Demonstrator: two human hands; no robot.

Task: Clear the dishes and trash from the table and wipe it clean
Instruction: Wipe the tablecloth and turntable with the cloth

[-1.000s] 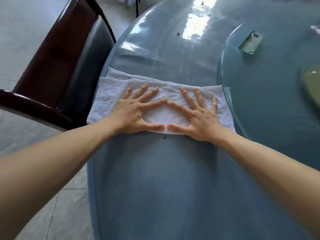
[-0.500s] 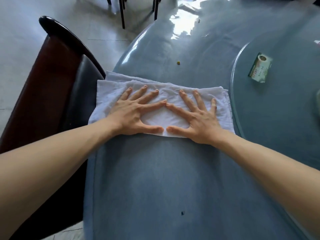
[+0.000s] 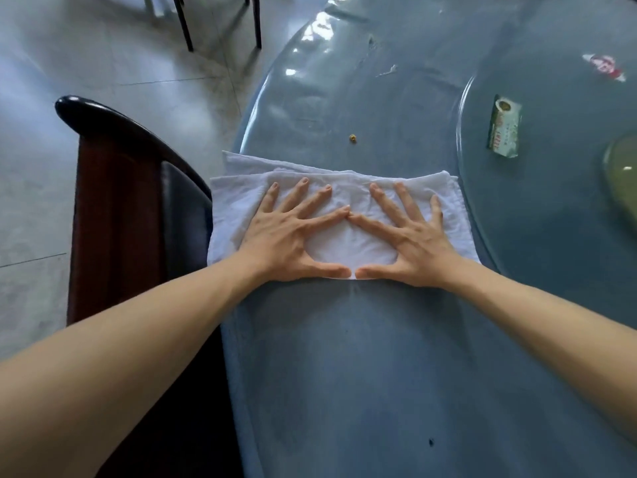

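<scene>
A folded white cloth (image 3: 348,243) lies flat on the blue-grey table (image 3: 344,374) near its left edge. My left hand (image 3: 286,236) and my right hand (image 3: 410,239) press down on it side by side, fingers spread, thumbs and forefingers nearly touching. A small yellow crumb (image 3: 352,137) sits just beyond the cloth. On the glass turntable (image 3: 551,219) to the right lie a green packet (image 3: 504,130) and a red-and-white wrapper (image 3: 604,65). A dark speck (image 3: 431,442) marks the near table surface.
A dark wooden chair (image 3: 131,208) with a black seat stands against the table's left edge. A yellowish dish (image 3: 620,174) shows at the right border on the turntable. Chair legs (image 3: 182,22) stand on the tiled floor at the back.
Both hands have pushed the cloth forward along the table, towards the yellow crumb. The wiped stretch behind them has grown and a dark speck now shows near me.
</scene>
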